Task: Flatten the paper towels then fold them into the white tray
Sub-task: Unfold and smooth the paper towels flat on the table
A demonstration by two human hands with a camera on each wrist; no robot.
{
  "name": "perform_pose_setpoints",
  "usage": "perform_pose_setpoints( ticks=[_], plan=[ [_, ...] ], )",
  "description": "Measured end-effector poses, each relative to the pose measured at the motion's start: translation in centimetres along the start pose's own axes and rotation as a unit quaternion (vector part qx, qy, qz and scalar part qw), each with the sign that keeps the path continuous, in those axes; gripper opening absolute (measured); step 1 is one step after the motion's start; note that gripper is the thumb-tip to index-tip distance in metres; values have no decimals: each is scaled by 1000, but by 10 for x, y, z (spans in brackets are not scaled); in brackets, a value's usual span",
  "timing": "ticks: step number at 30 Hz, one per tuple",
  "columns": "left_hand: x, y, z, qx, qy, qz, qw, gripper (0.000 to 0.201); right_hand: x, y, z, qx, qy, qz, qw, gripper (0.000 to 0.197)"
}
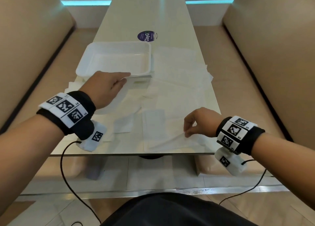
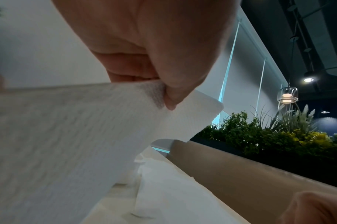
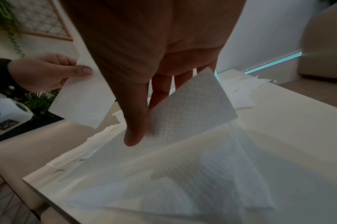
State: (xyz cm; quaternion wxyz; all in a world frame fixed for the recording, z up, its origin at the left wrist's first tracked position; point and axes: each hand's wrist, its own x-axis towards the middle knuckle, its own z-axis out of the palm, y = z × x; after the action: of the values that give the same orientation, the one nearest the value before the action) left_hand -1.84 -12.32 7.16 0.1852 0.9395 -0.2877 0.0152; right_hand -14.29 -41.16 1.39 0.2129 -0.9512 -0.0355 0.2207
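While table-strewn, paper towels (image 1: 179, 82) pinched in left hand (image 1: 104, 87), right hand (image 1: 199, 122)

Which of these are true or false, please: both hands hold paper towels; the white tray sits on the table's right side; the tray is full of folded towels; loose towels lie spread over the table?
1. Both hands hold paper towels. True: the left hand pinches one paper towel; the right hand lifts another towel's corner.
2. The tray is on the right. False: the white tray sits left of centre.
3. The tray is full. False: no stack shows inside.
4. Loose towels cover the table. True.
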Motion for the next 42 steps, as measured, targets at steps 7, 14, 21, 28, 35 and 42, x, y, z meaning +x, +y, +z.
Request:
perform_pose_setpoints(
  ticks=[7, 14, 21, 28, 35, 42],
  plan=[
    [-12, -6, -7, 5, 49, 11, 999, 40, 3, -8, -4, 6, 83, -41, 996, 5],
    [-45, -21, 68, 120, -262, 32, 957, 47, 4, -23, 3, -17, 29, -15, 999, 26],
    [-38, -39, 51, 101, -183, -53, 977, 44, 5, -20, 4, -16, 16, -2, 1000, 28],
    [-30, -52, 26, 66, -78, -42, 994, 48, 7, -22, 12, -20, -6, -15, 1000, 23],
    [-66, -55, 79, 156, -290, -42, 943, 54, 5, -16, 12, -25, 0, -24, 999, 10],
    [-65, -47, 64, 110, -282, -65, 951, 64, 0, -8, 17, -31, 53, -22, 998, 11]
  ],
)
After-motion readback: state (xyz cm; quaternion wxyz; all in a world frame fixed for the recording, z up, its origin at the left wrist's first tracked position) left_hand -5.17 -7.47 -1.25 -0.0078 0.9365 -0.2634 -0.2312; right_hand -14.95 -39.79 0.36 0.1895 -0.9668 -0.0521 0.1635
